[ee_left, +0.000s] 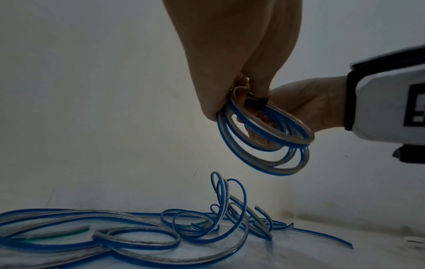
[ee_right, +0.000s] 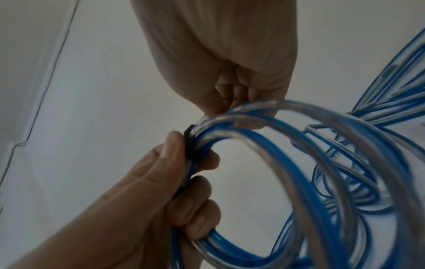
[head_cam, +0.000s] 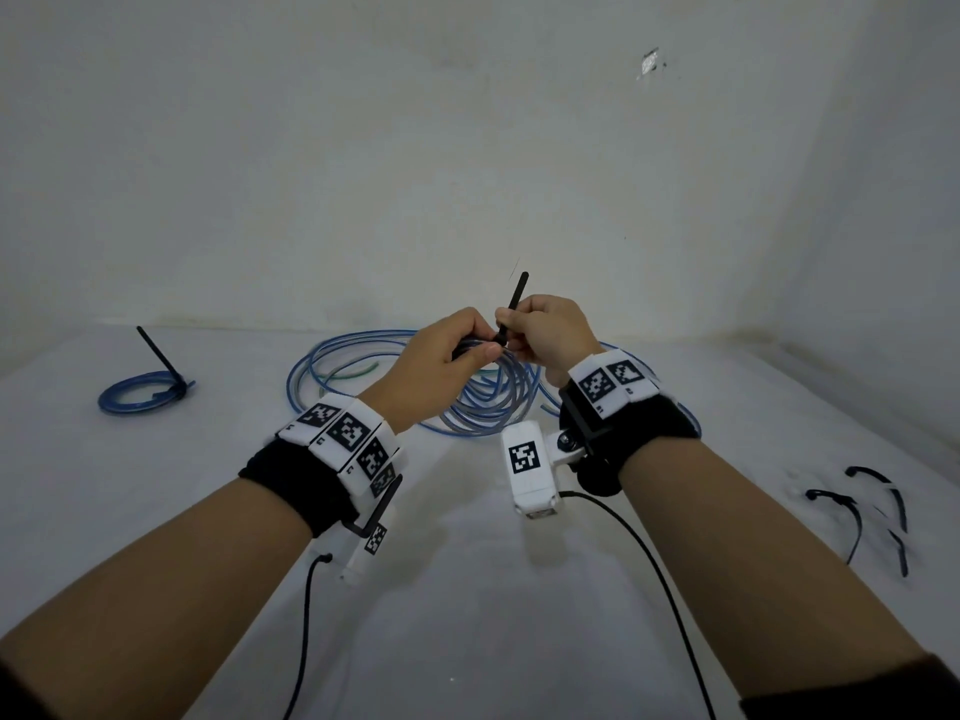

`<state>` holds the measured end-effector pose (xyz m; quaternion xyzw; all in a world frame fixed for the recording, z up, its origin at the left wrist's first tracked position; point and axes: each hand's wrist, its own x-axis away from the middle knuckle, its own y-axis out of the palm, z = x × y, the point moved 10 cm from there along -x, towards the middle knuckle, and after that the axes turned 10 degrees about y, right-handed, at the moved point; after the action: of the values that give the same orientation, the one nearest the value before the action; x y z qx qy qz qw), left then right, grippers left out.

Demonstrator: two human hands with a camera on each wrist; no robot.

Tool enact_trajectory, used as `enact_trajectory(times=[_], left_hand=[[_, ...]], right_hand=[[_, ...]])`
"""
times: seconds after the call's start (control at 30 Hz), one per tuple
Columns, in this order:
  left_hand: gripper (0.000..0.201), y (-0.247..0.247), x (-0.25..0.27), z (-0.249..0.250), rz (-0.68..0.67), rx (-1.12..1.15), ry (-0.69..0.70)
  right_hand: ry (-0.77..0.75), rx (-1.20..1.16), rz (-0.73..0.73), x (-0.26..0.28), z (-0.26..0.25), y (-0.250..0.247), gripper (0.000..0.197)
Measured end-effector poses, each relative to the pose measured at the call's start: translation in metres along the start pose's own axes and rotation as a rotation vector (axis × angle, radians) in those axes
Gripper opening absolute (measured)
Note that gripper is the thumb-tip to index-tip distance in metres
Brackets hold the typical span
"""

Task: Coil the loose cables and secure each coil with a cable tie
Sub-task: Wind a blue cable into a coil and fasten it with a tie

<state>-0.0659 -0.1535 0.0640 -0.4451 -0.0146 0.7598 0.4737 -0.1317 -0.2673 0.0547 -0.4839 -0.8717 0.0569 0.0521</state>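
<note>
My left hand (head_cam: 470, 350) grips a small coil of blue-and-clear cable (ee_left: 264, 143), lifted above the table. A black cable tie (head_cam: 518, 298) is wrapped round the bundle where my fingers hold it, and its head (ee_left: 257, 103) sits against the strands. My right hand (head_cam: 519, 327) pinches the tie's tail, which sticks up past the knuckles. In the right wrist view, the left thumb (ee_right: 172, 145) presses beside the tie band (ee_right: 190, 147) on the coil (ee_right: 299, 163). More cable (head_cam: 332, 366) of the same kind lies loose on the table behind the hands.
A tied blue coil (head_cam: 140, 394) with its tie tail standing up lies at the far left. Several spare black cable ties (head_cam: 878, 506) lie at the right. The white table (head_cam: 467, 589) ends at a white wall just behind the cable heap.
</note>
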Motion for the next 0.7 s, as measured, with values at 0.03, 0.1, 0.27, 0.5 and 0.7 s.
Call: enact_trajectory(times=[0.03,0.1,0.27,0.5,0.7], left_hand=[[0.004,0.001,0.001,0.0,-0.007,-0.005,0.002],[0.004,0.002,0.003,0.0,-0.02,-0.011,0.005],[0.008,-0.011,0.0,-0.008,0.029,-0.008,-0.048],[0.008,-0.061,-0.004,-0.035,0.273,0.109,-0.199],[0.051,-0.083,0.024,-0.072,0.33,0.032,-0.595]], right_hand=[[0.01,0.003,-0.003,0.0,0.002,0.001,0.03],[0.023,0.003,-0.003,-0.001,0.006,0.003,0.03],[-0.112,0.047,0.046,0.007,-0.008,0.003,0.02],[-0.119,0.109,-0.294,0.034,0.001,0.042,0.024],[-0.446,0.346,0.011,0.044,-0.034,0.065,0.01]])
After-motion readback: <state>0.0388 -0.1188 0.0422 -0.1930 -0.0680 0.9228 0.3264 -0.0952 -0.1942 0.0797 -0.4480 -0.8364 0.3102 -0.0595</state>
